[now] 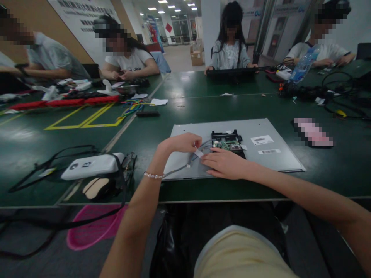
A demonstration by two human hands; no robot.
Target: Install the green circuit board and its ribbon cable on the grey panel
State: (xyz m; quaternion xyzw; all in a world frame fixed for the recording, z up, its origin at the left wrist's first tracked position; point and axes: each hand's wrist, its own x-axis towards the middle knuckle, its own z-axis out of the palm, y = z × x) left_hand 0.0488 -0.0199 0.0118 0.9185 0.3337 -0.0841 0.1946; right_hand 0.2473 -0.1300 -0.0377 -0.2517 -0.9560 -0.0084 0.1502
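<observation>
Left fingers [197,141] pinched strip [198,153]; right fingers [210,156] lay spread beside it, grip unclear | cable [190,160] crossed panel [272,162], near table's [220,194] front edge | board [227,144] seemed seated, strip apparently not yet flat.

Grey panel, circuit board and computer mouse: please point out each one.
Grey panel [251,128]: head view, bare surface near its far edge.
Circuit board [224,145]: head view, on its green surface.
Computer mouse [96,188]: head view, its beige top.
</observation>
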